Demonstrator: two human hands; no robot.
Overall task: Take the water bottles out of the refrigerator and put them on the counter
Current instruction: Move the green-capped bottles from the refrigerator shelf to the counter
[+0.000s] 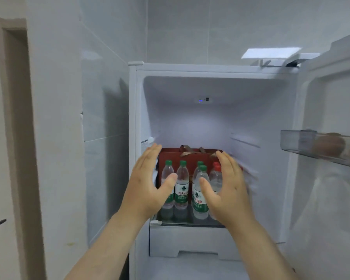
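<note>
Several clear water bottles (pixel 181 186) with green caps and green labels stand upright on the glass shelf (pixel 188 222) of the open refrigerator (pixel 210 67). One bottle with a red cap (pixel 216 178) stands at the right of the group. My left hand (pixel 150 182) is raised in front of the leftmost bottle, fingers straight, holding nothing. My right hand (pixel 226 188) is raised in front of the right bottles, fingers straight and empty, partly hiding them. Both palms face each other across the group.
A dark red box (pixel 190 154) with ribbon handles stands behind the bottles. A white drawer (pixel 190 239) sits under the shelf. The open fridge door (pixel 331 178) at the right has a clear bin (pixel 303 142) holding brown round items. A tiled wall and door frame are at the left.
</note>
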